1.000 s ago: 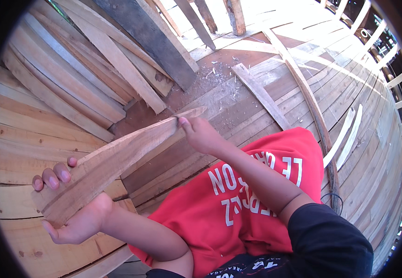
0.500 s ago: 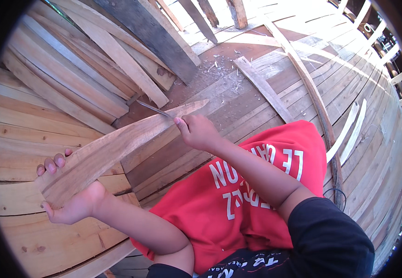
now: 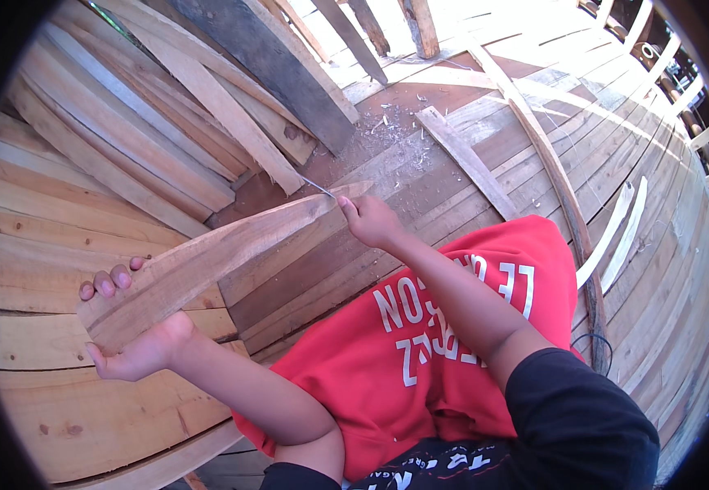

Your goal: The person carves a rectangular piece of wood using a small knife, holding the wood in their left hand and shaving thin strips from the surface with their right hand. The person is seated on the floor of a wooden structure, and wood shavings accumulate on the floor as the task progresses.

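A long, narrow wooden board (image 3: 216, 249) slants across the space in front of me, tapering toward its far right end. My left hand (image 3: 154, 347) grips its wide lower end, fingertips curled over the upper edge and the palm underneath. My right hand (image 3: 368, 220) is closed round a knife, whose handle is hidden in the fist. The thin knife blade (image 3: 315, 185) lies across the board's upper edge near the tapered tip, pointing up and left.
Several planks (image 3: 126, 114) lean together at the upper left, with a dark beam (image 3: 269, 69) beside them. Wood shavings (image 3: 387, 131) litter the floor. A short board (image 3: 469, 163), a long curved strip (image 3: 546, 151) and pale strips (image 3: 626, 233) lie rightward. Red clothing (image 3: 346, 343) covers my legs.
My right hand and the knife have moved right, along the board's edge toward its tip. The left hand and the board have shifted slightly right, with the wide end a little higher.
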`<state>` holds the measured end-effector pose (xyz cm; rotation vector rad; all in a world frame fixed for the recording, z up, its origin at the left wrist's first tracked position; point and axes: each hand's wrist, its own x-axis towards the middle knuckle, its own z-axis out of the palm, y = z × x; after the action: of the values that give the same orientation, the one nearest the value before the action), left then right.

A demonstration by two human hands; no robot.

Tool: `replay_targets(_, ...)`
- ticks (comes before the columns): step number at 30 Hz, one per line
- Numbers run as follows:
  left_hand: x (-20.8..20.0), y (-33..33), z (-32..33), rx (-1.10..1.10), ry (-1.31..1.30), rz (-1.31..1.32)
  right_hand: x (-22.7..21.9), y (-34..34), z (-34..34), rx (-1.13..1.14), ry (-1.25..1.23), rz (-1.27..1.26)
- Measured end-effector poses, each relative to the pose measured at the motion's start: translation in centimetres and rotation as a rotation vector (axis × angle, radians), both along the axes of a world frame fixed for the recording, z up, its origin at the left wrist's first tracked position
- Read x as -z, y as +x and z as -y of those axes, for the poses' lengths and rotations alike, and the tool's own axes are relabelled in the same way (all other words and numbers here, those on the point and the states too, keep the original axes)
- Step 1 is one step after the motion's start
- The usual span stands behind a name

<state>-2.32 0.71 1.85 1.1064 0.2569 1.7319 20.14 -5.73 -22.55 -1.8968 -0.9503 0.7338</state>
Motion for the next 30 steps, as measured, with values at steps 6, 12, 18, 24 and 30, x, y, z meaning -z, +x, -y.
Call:
replay_targets(6,0.5,-1.2,-0.8,0.09,0.029,0.013,-1.2,-1.2,-0.4,0.027,-0.03,-0.135)
replay_targets(12,0.2,0.4,0.8,0.138,0.086,-0.053,-0.1,-2.1,-0.8,0.138,0.083,0.018)
replay_targets(18,0.0,-0.5,0.5,0.183,0.129,-0.057,-0.2,-0.9,-0.8,0.051,0.001,-0.025)
replay_targets(24,-0.1,0.9,0.7,0.144,0.089,-0.048,5.4,2.8,0.3,0.223,-0.08,-0.047)
replay_targets(30,0.1,0.2,0.9,0.153,0.11,-0.066,-0.3,-1.6,-0.7,0.143,-0.033,-0.123)
